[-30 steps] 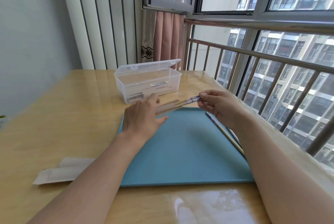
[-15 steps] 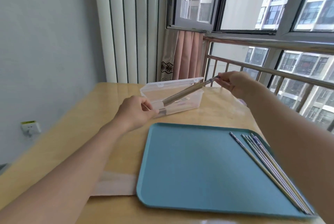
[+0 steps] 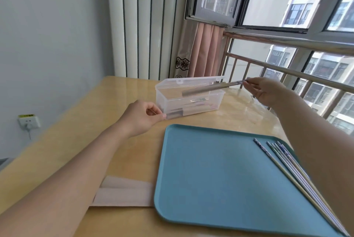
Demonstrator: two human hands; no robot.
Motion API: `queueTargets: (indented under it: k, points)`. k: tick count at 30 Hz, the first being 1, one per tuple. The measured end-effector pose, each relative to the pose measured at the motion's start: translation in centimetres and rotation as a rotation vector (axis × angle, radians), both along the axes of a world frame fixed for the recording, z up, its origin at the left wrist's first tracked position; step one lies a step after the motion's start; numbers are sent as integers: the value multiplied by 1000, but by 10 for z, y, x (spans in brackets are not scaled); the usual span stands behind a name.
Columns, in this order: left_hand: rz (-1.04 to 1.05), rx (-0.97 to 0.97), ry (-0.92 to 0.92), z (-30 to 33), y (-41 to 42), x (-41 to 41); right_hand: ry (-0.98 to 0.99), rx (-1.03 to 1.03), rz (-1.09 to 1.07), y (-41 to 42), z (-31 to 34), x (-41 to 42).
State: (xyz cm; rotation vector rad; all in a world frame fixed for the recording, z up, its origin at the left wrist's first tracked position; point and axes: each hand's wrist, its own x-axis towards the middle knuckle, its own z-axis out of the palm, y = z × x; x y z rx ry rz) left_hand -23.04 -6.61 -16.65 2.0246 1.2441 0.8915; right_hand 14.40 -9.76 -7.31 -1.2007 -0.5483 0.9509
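A clear plastic box stands open on the wooden table, its lid tipped back. My right hand pinches the patterned end of a pair of chopsticks in a tan paper sleeve. The pair hangs nearly level over the box opening, its sleeved end pointing left. My left hand is curled, with thumb and forefinger pinching the box's near left corner. More sleeved pairs lie inside the box.
A blue tray lies in front of the box, with several bare patterned chopsticks along its right side. An empty paper sleeve lies left of the tray. A metal railing and window run along the table's right edge.
My right hand has carried the sleeved chopsticks from above the tray to over the open box. My left hand has let go of the sleeve's end and now sits at the box's corner.
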Motion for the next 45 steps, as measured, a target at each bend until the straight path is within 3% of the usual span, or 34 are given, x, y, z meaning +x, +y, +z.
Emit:
queueTargets:
  k: [4, 9, 14, 18, 25, 29, 30, 32, 34, 35, 38, 45]
  points:
    - [10, -1, -3, 0, 3, -1, -7, -69, 33, 35, -15, -18]
    - [9, 0, 35, -1, 0, -7, -195, -143, 151, 48, -19, -65]
    - [-32, -17, 126, -6, -15, -22, -856, -236, 62, 41, -32, -108]
    - [-50, -42, 152, -18, -27, -28, -860, -180, 47, 43, -33, -108]
    - [-39, -10, 136, -14, -18, -11, -888, -432, 81, 51, -26, -82]
    - [-38, -16, 110, -14, -17, -11, -1306, -276, -166, 29, -39, -97]
    - [-34, -22, 112, -11, -17, -12, -1349, -196, -93, 15, -42, -115]
    - [-37, -59, 149, -11, -21, -23, -1321, -123, 365, -22, -56, -168]
    - [-66, -76, 198, -10, -26, -38, -1419, -176, 806, -58, -67, -223]
    - [-74, -80, 222, -11, -31, -48, -1494, -182, 923, -70, -75, -245]
    - [-82, -95, 239, -12, -51, -71, -1601, -144, 992, -89, -82, -279]
    - [-39, -152, 178, -19, -71, -98, -1644, -77, 1053, -111, -74, -286]
